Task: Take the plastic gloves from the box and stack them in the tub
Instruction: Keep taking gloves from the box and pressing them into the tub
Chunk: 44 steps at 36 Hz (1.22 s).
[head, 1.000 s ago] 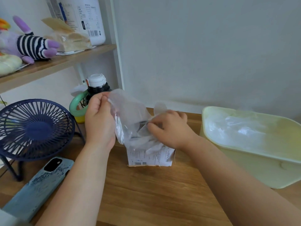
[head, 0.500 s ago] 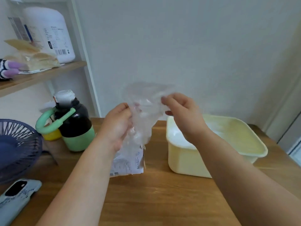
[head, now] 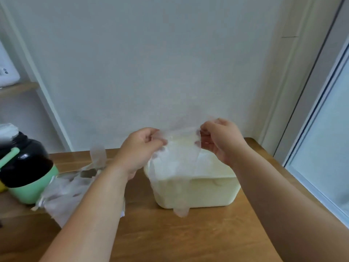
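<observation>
A clear plastic glove (head: 179, 167) hangs spread between my two hands above the pale yellow tub (head: 207, 193). My left hand (head: 140, 150) pinches its left top edge and my right hand (head: 220, 140) pinches its right top edge. The glove's fingers dangle down over the tub's front wall. Inside the tub lie other clear gloves, seen dimly through the held one. The glove box (head: 64, 193) sits to the left, partly behind my left forearm, with loose gloves spilling from its top.
A black and green bottle (head: 24, 173) with a green handle stands at the far left on the wooden table (head: 170, 239). A white shelf post and a shelf are behind it. A window frame runs along the right edge.
Both hands have carried the glove from above the box rightward to over the tub and spread it wide. My view has turned right, so the fan and phone are out of sight.
</observation>
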Available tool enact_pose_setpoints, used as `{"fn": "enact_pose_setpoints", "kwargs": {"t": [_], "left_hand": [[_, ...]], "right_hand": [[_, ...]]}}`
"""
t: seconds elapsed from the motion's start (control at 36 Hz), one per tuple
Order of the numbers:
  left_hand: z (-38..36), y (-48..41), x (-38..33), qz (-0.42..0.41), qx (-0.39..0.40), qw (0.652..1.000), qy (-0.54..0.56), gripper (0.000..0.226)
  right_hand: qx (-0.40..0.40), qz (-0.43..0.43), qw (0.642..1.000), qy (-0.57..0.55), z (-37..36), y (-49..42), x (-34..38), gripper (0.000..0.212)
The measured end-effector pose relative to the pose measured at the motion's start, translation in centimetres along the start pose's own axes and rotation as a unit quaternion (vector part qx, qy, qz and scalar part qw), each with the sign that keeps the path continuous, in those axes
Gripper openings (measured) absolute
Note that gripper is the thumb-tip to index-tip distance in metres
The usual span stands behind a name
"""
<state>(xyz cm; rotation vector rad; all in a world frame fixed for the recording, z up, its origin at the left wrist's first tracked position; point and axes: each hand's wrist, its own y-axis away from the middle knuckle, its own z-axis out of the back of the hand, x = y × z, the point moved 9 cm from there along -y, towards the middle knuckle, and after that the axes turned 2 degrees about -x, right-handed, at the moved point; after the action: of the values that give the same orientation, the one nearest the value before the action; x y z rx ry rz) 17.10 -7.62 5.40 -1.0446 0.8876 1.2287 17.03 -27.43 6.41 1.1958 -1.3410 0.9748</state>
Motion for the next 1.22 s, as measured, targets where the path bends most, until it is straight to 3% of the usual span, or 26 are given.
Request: {"fn": "enact_pose_setpoints", "kwargs": {"t": [0.06,0.11,0.14,0.19,0.22,0.28,0.36,0.42,0.47,0.5,0.58,0.64,0.69,0.78,0.86,0.92,1.06,1.14,1.22], "left_hand": [[0.6,-1.3,0.5,0.019,-0.057,0.998,-0.035,0.017],[2.0,-2.0,0.1,0.022,-0.145,0.978,-0.151,0.029],[2.9,-1.7,-0.9,0.002,-0.196,0.957,-0.213,0.036],[2.7,-0.1,-4.3,-0.113,-0.258,0.923,-0.262,0.040],[1.7,0.6,-5.9,-0.177,-0.246,0.915,-0.265,0.037],[-1.9,0.7,-6.6,-0.227,-0.121,0.924,-0.283,0.029],[-6.6,-0.5,-2.3,-0.113,0.107,0.908,-0.389,0.028],[-7.6,-1.0,0.3,-0.047,0.180,0.880,-0.436,0.033],[-8.1,-1.3,1.9,-0.003,0.227,0.865,-0.448,0.036],[-8.4,-1.3,2.5,0.009,0.244,0.858,-0.452,0.036],[-9.1,-1.4,3.1,0.020,0.268,0.848,-0.456,0.031],[-9.7,-1.3,3.4,0.022,0.289,0.838,-0.462,0.031],[-10.4,-0.9,3.7,0.023,0.314,0.829,-0.461,0.030],[-11.0,-0.6,4.0,0.027,0.341,0.829,-0.443,0.031],[-11.2,-0.3,3.8,0.021,0.354,0.823,-0.444,0.039],[-11.0,-0.4,3.9,0.022,0.356,0.823,-0.442,0.042],[-10.3,-1.1,4.6,0.025,0.335,0.813,-0.476,0.050],[-9.3,-1.5,4.3,0.023,0.295,0.784,-0.546,0.060],[-8.3,-1.6,2.9,-0.013,0.230,0.776,-0.587,0.063]], "right_hand": [[-0.001,-0.022,0.999,0.041,1.1,-0.5,-0.7,0.015],[-0.013,-0.045,0.995,0.084,2.2,-0.8,-1.6,0.012],[-0.022,-0.055,0.993,0.103,2.7,-1.1,-2.0,0.012],[-0.045,-0.071,0.987,0.137,3.8,-1.6,-2.9,0.011],[-0.053,-0.074,0.982,0.164,4.3,-1.8,-3.2,0.008],[-0.061,-0.076,0.965,0.245,5.1,-2.1,-3.7,0.005],[-0.026,-0.039,0.888,0.458,4.9,-1.8,-3.4,0.015],[-0.004,-0.011,0.830,0.558,4.5,-1.4,-3.0,0.016],[0.007,-0.005,0.802,0.598,4.4,-1.2,-2.8,0.007],[0.007,0.007,0.792,0.610,4.5,-1.2,-2.7,0.019],[-0.016,0.137,0.745,0.652,3.2,-0.9,-0.8,0.050],[-0.015,0.250,0.721,0.646,1.6,-0.3,0.7,0.047],[0.030,0.277,0.728,0.626,0.4,-0.5,0.6,0.038],[0.150,0.147,0.748,0.629,-0.3,-1.8,-3.1,0.045],[0.237,-0.004,0.691,0.683,0.7,-2.5,-7.6,0.072],[0.256,-0.058,0.649,0.714,1.5,-2.7,-9.1,0.071],[0.257,-0.097,0.617,0.737,2.1,-2.7,-9.6,0.072],[0.242,-0.092,0.636,0.727,2.1,-2.8,-9.4,0.074],[0.219,-0.067,0.663,0.712,2.0,-2.8,-8.6,0.072]]}}
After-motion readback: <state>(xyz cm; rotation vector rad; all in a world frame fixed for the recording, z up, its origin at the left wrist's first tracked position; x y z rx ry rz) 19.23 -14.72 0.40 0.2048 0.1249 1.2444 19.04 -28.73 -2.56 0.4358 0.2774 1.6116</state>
